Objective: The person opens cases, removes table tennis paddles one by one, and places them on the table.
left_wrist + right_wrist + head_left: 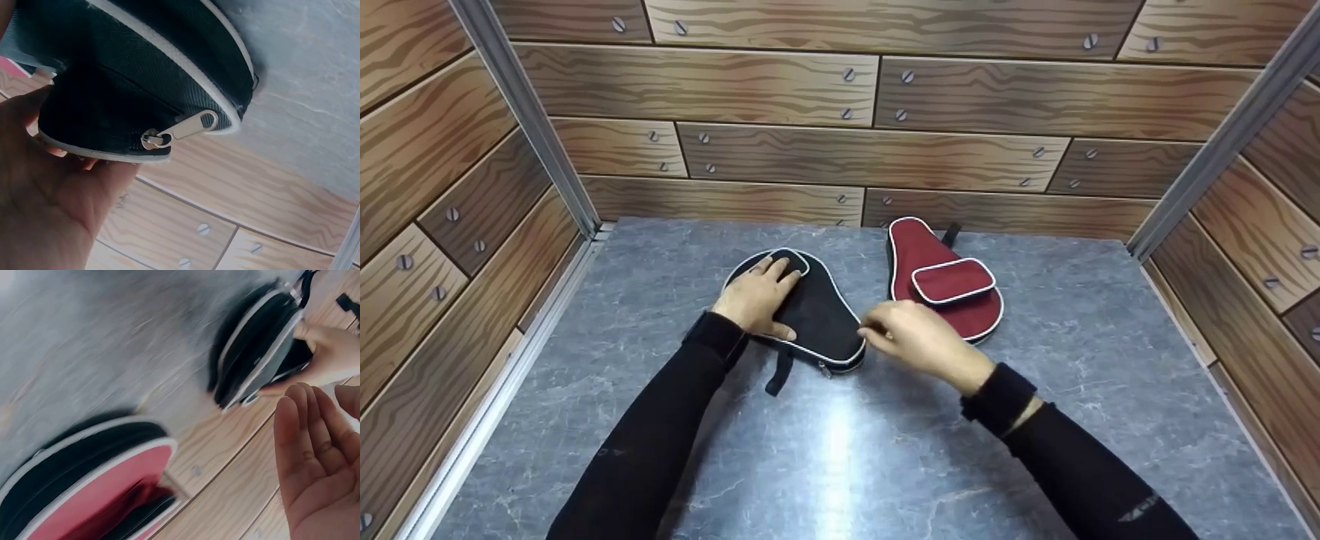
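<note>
A black padded table tennis bat case [817, 315] with white piping lies on the grey surface, its narrow end toward me. My left hand [754, 296] rests on its front pocket with fingers spread. That pocket [101, 112] and its metal zipper pull [191, 125] show up close in the left wrist view. Beside the case's narrow end hovers my right hand [919, 337], fingers loosely bent; the right wrist view shows nothing in this hand [320, 467]. To the right is a red case [907, 262] of the same shape, its pocket [954, 281] facing up, partly behind my right hand.
Wood-patterned panels [780, 154] enclose the back and both sides, with metal posts [529, 112] at the corners. A black strap [780, 371] sticks out from the black case, and another strap [951, 235] from the red one.
</note>
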`<state>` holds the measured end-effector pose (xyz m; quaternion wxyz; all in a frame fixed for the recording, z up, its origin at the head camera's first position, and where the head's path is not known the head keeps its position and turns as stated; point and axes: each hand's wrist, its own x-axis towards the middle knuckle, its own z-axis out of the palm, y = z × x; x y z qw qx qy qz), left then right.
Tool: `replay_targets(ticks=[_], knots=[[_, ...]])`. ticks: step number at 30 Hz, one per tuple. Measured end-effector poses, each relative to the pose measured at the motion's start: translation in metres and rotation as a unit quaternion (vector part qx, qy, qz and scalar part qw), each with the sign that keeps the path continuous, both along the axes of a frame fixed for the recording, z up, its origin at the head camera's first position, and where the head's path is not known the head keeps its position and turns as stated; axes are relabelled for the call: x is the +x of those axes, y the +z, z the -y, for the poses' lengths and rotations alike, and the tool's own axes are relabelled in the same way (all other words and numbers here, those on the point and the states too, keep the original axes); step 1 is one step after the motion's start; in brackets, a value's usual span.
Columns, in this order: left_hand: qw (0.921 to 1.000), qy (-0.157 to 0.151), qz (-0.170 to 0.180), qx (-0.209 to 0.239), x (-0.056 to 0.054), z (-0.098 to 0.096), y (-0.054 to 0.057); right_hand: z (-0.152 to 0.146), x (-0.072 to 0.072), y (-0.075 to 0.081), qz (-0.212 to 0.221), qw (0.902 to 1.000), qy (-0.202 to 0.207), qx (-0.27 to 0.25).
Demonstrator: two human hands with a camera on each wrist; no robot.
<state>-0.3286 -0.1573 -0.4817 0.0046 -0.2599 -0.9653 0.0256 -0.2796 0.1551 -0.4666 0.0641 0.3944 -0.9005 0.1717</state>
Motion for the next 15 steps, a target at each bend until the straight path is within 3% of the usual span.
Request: replay_targets(ticks=[8,15], knots=[[0.9982,-0.060,0.005,0.004,-0.002,0.000,0.003,-0.034,-0.010,-0.009,-0.015,0.9993,-0.007,0.034],[0.9924,-0.113,0.038,0.030,-0.002,0.004,0.004,-0.059,-0.015,-0.012,-0.061,0.9928,0.038,0.096]])
